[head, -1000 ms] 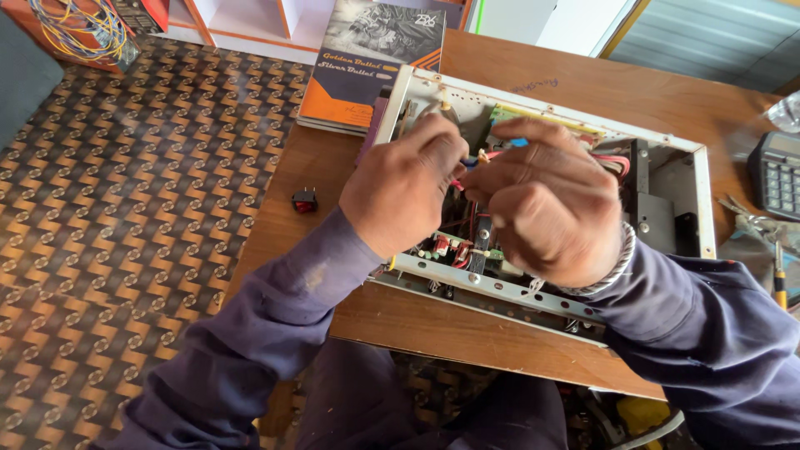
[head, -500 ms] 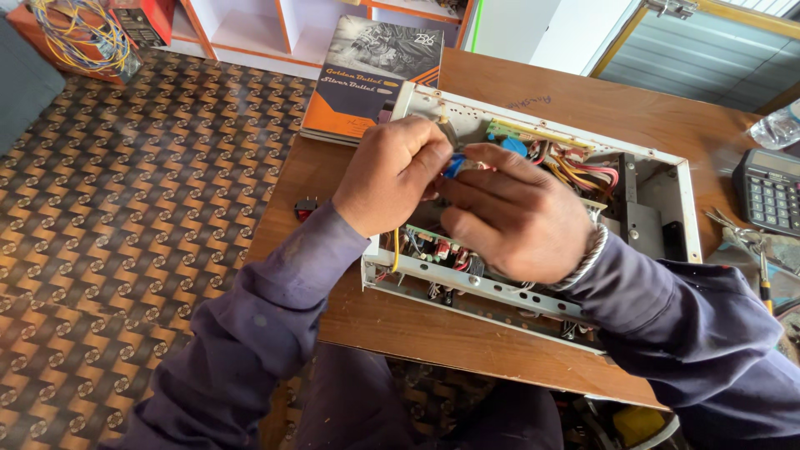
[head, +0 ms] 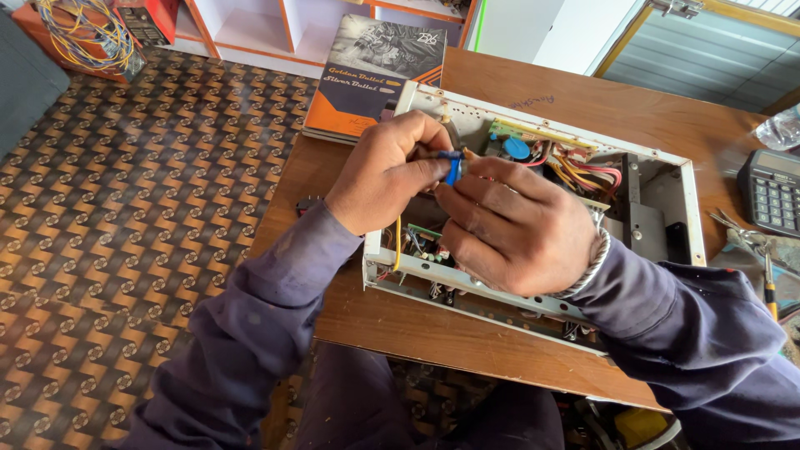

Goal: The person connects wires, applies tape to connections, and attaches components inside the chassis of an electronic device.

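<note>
both the left hand and right hand pinch a blue wire above the open metal chassis.

White metal case, blue wire (brown-patterned floor), purple sleeves.

**Bench surroundings, non-work items**

Wooden table fills the centre and right of view. At 12 o'clock, a book with a dark and orange cover lies on the table's far left corner. At 3 o'clock, a black calculator sits at the table edge; just below it, metal tweezers. At 11 o'clock, a bundle of yellow and coloured wires rests on a shelf unit. Patterned brown floor covering spans 9 o'clock. White and orange shelving stands at the top.
</note>
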